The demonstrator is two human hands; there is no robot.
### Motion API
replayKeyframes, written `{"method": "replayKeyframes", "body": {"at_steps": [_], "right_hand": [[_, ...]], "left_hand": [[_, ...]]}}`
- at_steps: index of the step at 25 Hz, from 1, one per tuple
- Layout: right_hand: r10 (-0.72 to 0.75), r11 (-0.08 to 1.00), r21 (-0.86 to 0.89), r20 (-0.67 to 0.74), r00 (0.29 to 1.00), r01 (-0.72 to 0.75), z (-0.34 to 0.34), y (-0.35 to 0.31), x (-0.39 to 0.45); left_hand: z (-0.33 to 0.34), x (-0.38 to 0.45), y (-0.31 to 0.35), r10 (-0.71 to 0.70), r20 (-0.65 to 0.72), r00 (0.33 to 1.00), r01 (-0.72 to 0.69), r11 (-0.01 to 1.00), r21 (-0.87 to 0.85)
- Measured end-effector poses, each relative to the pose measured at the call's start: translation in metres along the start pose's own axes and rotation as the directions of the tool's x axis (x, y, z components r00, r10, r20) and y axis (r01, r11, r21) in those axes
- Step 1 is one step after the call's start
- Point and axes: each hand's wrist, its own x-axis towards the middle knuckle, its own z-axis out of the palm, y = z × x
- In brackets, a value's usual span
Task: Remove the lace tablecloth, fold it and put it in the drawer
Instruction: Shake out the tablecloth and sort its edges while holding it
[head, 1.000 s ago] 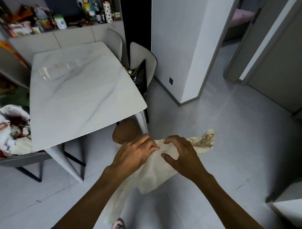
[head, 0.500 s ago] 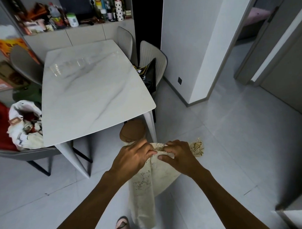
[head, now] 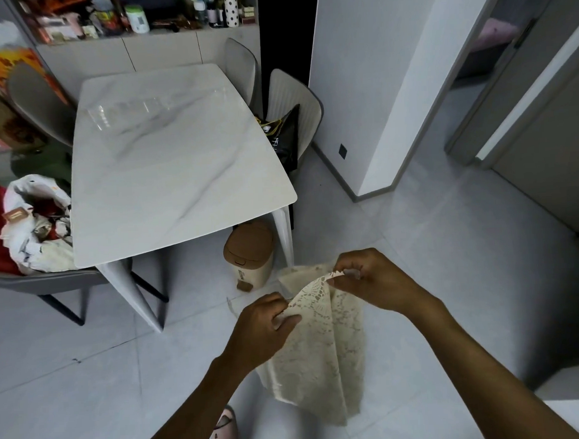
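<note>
Room: grey tiled floor (head: 90,374), and we're standing just off the near corner of a white marble table (head: 168,164), top bare apart from some glare.
Cloth look: the lace tablecloth (head: 322,353) is cream, openwork pattern with a scalloped edge, bunched into a narrow hanging drape over the floor, off the table at about 5 o'clock from it.
Grip: our left hand (head: 262,332) is pinched tight on the top edge, our right hand (head: 372,279) pinches the same edge a bit further along, so a short stretch runs taut between them.
Nearby: a small tan-lidded bin (head: 250,253) sits by the table leg, at 11 o'clock from the cloth.
Clutter: a chair with a black bag (head: 287,137) at 12, stuffed white bags (head: 35,225) on a chair at 9.
Down low: pink slipper (head: 225,430) at 6.
</note>
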Motion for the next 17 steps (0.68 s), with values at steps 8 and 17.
{"method": "replayKeyframes", "body": {"at_steps": [8, 17], "right_hand": [[0.163, 0.912, -0.401, 0.160, 0.973, -0.087, -0.026, 0.027, -0.024], [-0.070, 0.992, -0.071, 0.354, 0.933, 0.101, 0.032, -0.011, -0.018]], "left_hand": [[0.000, 0.001, 0.002, -0.032, -0.003, 0.999, 0.030, 0.971, -0.239], [-0.027, 0.017, 0.039, 0.290, 0.154, 0.944, -0.267, 0.951, -0.158]]}}
